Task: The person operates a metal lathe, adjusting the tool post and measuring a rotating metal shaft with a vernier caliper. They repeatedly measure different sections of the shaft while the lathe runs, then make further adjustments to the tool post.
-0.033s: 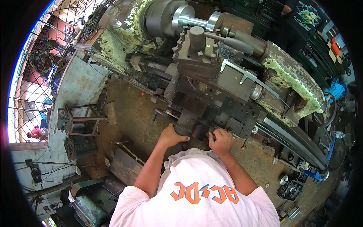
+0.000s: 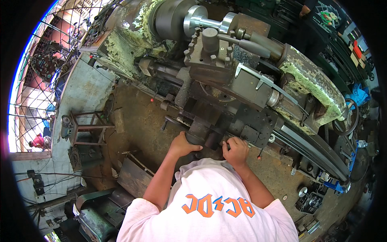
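Observation:
I stand at a large old lathe [image 2: 306, 76] with peeling green paint. Its chuck [image 2: 171, 18] holds a shiny metal bar [image 2: 201, 20], with the tool post [image 2: 209, 50] on the dark carriage [image 2: 242, 88] beside it. My left hand [image 2: 182, 146] is closed over a dark round handwheel [image 2: 198, 138] on the carriage's front. My right hand [image 2: 236, 151] has its fingers curled on a small dark lever [image 2: 225, 143] just to the right. My white shirt hides what lies below the hands.
A rusty metal stand [image 2: 86, 129] is on the oily floor at the left. A green machine [image 2: 96, 220] sits at the lower left. The tailstock handwheel [image 2: 350, 117] is at the right. Another person in a dark shirt [image 2: 322, 16] stands behind the lathe.

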Available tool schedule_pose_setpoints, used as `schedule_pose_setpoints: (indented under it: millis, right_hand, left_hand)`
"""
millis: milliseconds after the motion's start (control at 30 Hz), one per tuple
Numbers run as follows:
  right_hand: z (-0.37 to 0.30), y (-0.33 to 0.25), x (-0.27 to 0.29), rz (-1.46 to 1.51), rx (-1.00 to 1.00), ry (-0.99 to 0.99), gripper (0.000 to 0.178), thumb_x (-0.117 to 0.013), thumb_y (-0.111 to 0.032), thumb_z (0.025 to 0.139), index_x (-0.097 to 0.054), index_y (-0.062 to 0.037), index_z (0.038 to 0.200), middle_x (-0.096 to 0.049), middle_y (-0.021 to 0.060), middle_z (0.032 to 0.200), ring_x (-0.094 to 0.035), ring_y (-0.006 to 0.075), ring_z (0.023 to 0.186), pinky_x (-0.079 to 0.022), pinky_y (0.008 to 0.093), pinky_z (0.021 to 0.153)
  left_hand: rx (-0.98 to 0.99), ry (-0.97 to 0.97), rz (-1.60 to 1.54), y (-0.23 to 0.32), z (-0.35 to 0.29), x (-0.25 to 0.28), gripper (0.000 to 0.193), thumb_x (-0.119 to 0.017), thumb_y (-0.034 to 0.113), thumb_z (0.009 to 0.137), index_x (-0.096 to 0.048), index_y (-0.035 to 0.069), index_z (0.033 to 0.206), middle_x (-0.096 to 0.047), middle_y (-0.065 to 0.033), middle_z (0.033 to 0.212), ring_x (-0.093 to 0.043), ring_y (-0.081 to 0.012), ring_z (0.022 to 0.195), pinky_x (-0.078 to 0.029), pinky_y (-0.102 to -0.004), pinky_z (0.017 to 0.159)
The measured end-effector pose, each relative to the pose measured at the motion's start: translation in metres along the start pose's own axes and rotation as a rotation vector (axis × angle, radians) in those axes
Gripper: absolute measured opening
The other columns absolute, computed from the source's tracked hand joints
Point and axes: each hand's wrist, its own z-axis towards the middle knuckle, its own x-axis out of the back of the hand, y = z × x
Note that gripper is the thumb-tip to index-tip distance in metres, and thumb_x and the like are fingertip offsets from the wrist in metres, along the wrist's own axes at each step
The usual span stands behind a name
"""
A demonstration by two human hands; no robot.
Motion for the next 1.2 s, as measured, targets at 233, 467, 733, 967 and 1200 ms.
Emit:
schedule_pose_setpoints:
  millis: [233, 467, 733, 967, 1200]
  right_hand:
    - [-0.001, 0.001, 0.000, -0.006, -0.006, -0.035, 0.018, -0.075, -0.019, 0.080, -0.063, -0.0060, 0.075, -0.065, 0.0104, 0.076, -0.065, 0.0319, 0.070, -0.048, 0.0434, 0.066]
    - [-0.001, 0.001, -0.001, -0.003, -0.002, -0.018, 0.018, -0.075, -0.019, 0.080, -0.063, -0.0060, 0.074, -0.065, 0.0101, 0.076, -0.065, 0.0314, 0.070, -0.048, 0.0428, 0.066]
    - [0.000, 0.001, 0.000, -0.007, -0.004, -0.028, 0.018, -0.075, -0.019, 0.080, -0.063, -0.0062, 0.075, -0.065, 0.0098, 0.077, -0.065, 0.0313, 0.069, -0.048, 0.0425, 0.066]
    - [0.000, 0.000, 0.001, -0.013, 0.005, -0.023, 0.018, -0.076, -0.019, 0.079, -0.063, -0.0064, 0.075, -0.065, 0.0099, 0.077, -0.065, 0.0317, 0.070, -0.049, 0.0433, 0.067]
    - [-0.001, 0.002, -0.001, 0.005, 0.001, -0.020, 0.017, -0.076, -0.017, 0.079, -0.063, -0.0077, 0.074, -0.065, 0.0097, 0.076, -0.064, 0.0335, 0.069, -0.048, 0.0451, 0.065]
  left_hand:
    - [0.015, 0.050, 0.105, 0.002, -0.003, -0.007, 0.105, -0.095, 0.047, 0.057, -0.050, -0.008, 0.135, -0.065, -0.0277, 0.129, -0.065, -0.0398, 0.121, -0.051, -0.0422, 0.103]
    - [0.052, 0.093, 0.198, 0.012, -0.011, -0.013, 0.109, -0.094, 0.048, 0.061, -0.044, -0.006, 0.141, -0.059, -0.0266, 0.137, -0.063, -0.0398, 0.123, -0.052, -0.0436, 0.103]
    - [0.076, 0.138, 0.219, 0.018, -0.017, -0.019, 0.111, -0.094, 0.048, 0.063, -0.040, -0.006, 0.144, -0.056, -0.0266, 0.140, -0.063, -0.0421, 0.121, -0.054, -0.0441, 0.102]
    - [0.009, 0.094, 0.238, 0.008, -0.008, -0.015, 0.107, -0.093, 0.050, 0.066, -0.044, -0.009, 0.141, -0.058, -0.0294, 0.137, -0.064, -0.0420, 0.120, -0.053, -0.0434, 0.101]
    - [-0.028, -0.460, -0.520, -0.049, 0.053, 0.006, 0.076, -0.086, 0.042, 0.080, -0.058, -0.002, 0.137, -0.070, -0.0112, 0.125, -0.066, -0.0219, 0.109, -0.053, -0.0368, 0.092]
